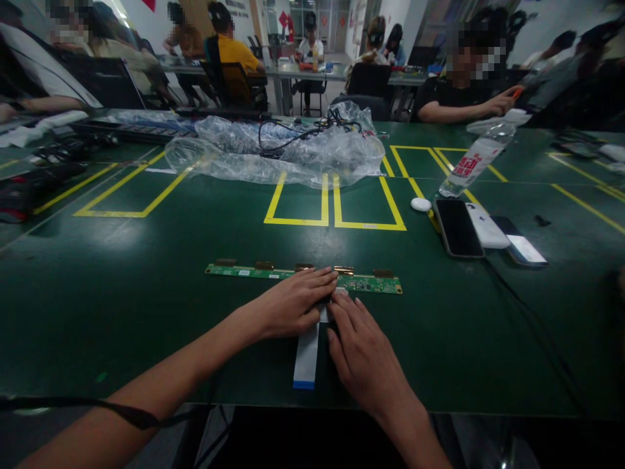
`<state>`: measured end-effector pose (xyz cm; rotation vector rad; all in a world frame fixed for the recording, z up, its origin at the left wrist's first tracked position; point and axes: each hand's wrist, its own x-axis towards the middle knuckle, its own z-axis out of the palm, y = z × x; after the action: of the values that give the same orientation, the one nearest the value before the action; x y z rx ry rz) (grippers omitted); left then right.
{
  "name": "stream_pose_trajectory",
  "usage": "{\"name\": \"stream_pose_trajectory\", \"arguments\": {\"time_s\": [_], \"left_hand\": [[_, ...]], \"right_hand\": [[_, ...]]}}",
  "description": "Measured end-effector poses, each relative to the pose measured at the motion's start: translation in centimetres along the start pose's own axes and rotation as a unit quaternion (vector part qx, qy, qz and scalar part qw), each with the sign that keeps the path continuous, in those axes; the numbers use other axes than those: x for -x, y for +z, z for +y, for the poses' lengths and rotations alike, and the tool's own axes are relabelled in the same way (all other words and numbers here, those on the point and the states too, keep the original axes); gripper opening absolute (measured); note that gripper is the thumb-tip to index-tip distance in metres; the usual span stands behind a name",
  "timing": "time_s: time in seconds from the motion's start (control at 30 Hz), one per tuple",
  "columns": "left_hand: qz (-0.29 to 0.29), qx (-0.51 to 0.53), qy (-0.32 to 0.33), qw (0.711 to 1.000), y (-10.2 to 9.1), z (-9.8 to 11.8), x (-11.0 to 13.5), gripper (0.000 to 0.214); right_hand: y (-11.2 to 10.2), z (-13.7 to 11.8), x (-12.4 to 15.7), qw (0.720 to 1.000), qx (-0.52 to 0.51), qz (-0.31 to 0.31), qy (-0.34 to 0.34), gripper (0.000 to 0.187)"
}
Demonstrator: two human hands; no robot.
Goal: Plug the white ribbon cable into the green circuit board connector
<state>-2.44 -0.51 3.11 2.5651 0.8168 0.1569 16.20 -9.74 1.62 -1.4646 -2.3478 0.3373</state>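
Observation:
A long, narrow green circuit board (pixel 375 284) with copper-coloured tabs along its far edge lies on the table in front of me. My left hand (pixel 297 303) rests across the board's middle, fingers stretched out flat and close together, thumb by the cable. My right hand (pixel 364 352) has its fingertips at the board's near edge, by the cable's upper end, with its thumb apart. Between my hands a white flat ribbon cable (pixel 306 355) runs toward me and ends in a blue strip. Its join with the board is hidden under my fingers.
Clear plastic wrap (pixel 312 156) with black cables (pixel 336 124) lies across the back of the green table (pixel 146 286). To the right are a tilted water bottle (pixel 476 159), a phone (pixel 459 228), a white case (pixel 420 204) and a dark cord. Several people sit beyond.

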Motion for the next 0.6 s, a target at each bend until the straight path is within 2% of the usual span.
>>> {"name": "stream_pose_trajectory", "arguments": {"time_s": [0.6], "left_hand": [[0.023,0.014,0.003,1.000,0.14,-0.25,-0.02,0.060]], "right_hand": [[0.20,-0.12,0.19,1.000,0.012,-0.008,-0.003,0.047]]}}
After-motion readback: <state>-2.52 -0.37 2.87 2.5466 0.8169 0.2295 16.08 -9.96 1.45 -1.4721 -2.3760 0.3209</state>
